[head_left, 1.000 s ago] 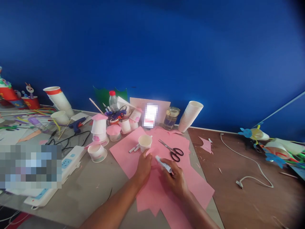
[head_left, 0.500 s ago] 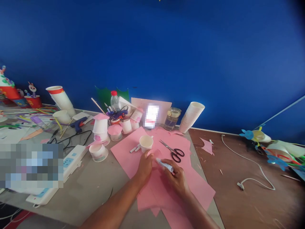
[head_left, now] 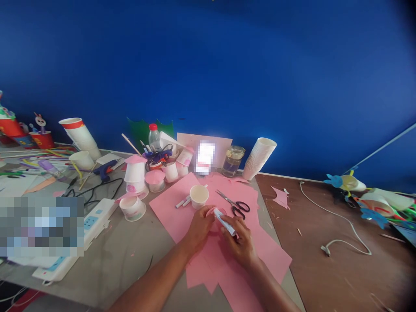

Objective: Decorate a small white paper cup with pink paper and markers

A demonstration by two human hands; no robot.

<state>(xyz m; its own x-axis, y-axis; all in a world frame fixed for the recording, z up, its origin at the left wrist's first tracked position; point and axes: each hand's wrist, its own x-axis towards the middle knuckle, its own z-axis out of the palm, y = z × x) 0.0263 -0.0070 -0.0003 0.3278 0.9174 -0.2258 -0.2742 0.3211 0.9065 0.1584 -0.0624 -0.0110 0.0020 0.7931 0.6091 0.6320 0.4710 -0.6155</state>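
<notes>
left hand [head_left: 199, 225] gripping round pink paper piece [head_left: 217, 216] | right hand [head_left: 239, 240] pinching slim white glue stick [head_left: 224, 222], frame centre | both lying over matte pink paper sheets [head_left: 172, 212] on bench [head_left: 130, 251]

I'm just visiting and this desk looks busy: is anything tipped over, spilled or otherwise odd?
Yes. The tall stack of white cups leans steeply beside the glass jar, and another cup stack at the far left lies tilted too. Pink paper scraps are scattered on the brown table. No liquid spill is visible.
</notes>
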